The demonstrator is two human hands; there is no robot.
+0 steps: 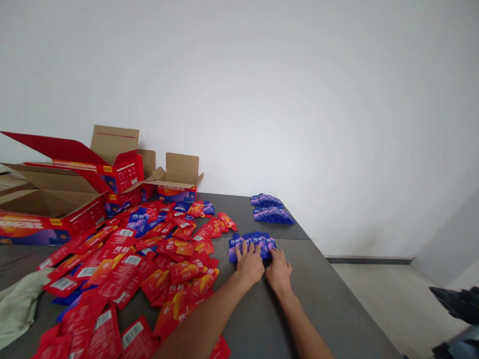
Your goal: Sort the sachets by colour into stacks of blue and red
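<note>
A short row of overlapping blue-purple pouches with white lettering lies on the dark grey table in front of me. My left hand rests over the row's near side, fingers spread on the pouches. At the row's right end is my right hand, its fingers curled and its thumb and forefinger around the corner of the last pouch. Farther back, two stacks of similar blue pouches lie near the right edge: a nearer stack and a farther one. Part of the row is hidden under my fingers.
Many red pouches lie heaped on the left, with some blue ones among them. Open cartons stand behind, including a red one and a smaller one. A pale cloth lies front left. The table's right edge drops to the floor.
</note>
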